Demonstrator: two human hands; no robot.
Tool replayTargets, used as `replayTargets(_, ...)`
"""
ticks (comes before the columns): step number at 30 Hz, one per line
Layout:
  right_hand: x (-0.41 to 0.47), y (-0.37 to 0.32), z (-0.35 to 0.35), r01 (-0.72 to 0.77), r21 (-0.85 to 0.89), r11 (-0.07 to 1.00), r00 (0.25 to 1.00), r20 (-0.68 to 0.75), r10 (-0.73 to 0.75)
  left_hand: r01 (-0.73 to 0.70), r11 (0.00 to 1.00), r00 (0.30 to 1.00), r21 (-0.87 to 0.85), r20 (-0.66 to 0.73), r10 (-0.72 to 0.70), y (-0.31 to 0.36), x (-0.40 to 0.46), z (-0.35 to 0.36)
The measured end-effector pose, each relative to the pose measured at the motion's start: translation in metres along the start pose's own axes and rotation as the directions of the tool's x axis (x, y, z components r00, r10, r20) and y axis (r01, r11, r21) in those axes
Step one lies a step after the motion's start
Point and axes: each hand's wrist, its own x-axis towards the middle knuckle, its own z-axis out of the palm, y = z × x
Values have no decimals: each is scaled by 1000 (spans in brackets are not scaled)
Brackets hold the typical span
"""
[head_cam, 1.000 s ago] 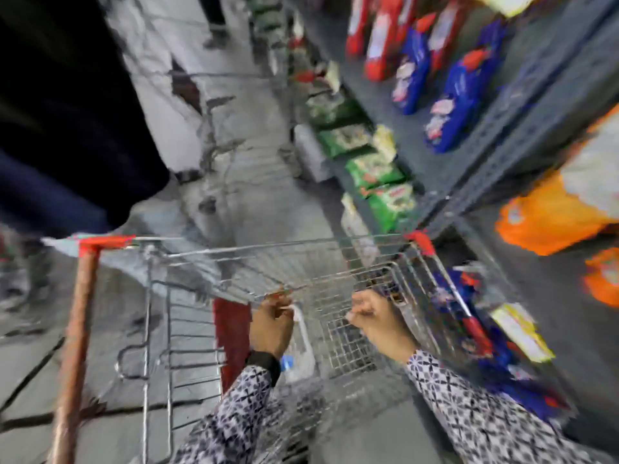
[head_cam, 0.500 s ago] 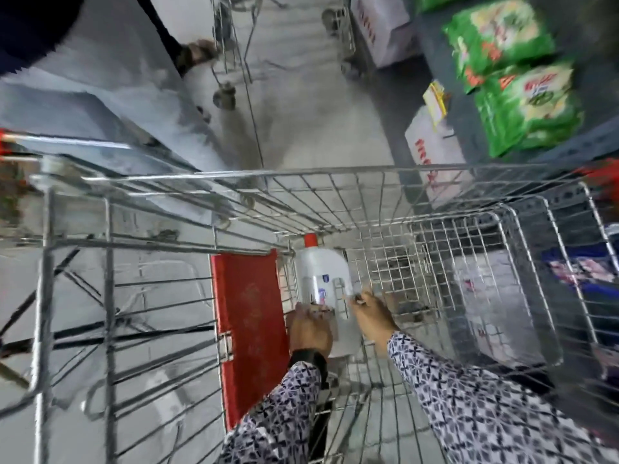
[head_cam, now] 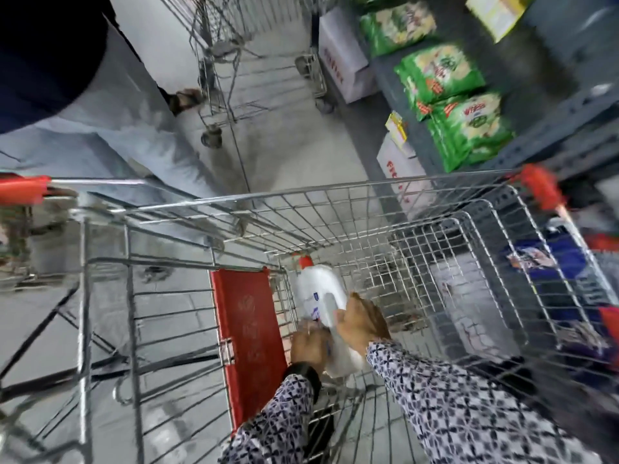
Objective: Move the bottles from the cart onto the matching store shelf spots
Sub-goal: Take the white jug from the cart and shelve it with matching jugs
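Reaching down into the wire cart, the person has both hands on a white bottle with a red cap. The bottle lies low in the basket, against the side next to the red flap, cap pointing away from the person. The left hand wraps around its lower end and the right hand presses over its side near the moulded handle; the picture is smeared, so I cannot be sure whether the bottle is lifted or resting on the wire. Both sleeves carry a dark and white print. Green packets sit on the grey shelf to the right, white cartons on the floor below.
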Motion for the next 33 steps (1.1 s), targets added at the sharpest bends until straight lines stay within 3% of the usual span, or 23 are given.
replayTargets(2,-24,10,-29,-24,66,998,999,-28,25,32,999,996,-45,90,-27,15,-27,-11)
replayTargets(5,-75,28,-78,3,302,953,1000,-12,0,77,968,967,-238,255,-15,37,-74,-21)
replayTargets(7,-125,43,-116,55,478,876,993,-122,4,60,939,921,-340,381,79,57,-125,-29)
replayTargets(9,-183,55,-149,164,592,789,965,-262,-4,-30,950,874,-311,453,176,76,-190,-40)
replayTargets(13,-297,77,-188,346,794,499,875,-465,133,-311,898,737,-311,518,435,98,-317,-51)
replayTargets(15,-348,90,-196,397,849,347,836,-491,244,-441,837,672,-325,499,547,99,-376,-46)
replayTargets(19,-427,118,-196,563,823,79,761,-554,338,-589,691,520,-419,458,721,80,-467,-31)
replayTargets(21,-460,135,-197,635,771,42,699,-597,393,-628,623,428,-466,462,777,71,-500,-19)
replayTargets(24,-489,157,-199,688,722,80,622,-642,448,-654,584,342,-481,501,795,61,-526,-10)
replayTargets(33,-539,180,-209,743,669,-10,612,-674,414,-650,554,258,-520,534,805,52,-566,13)
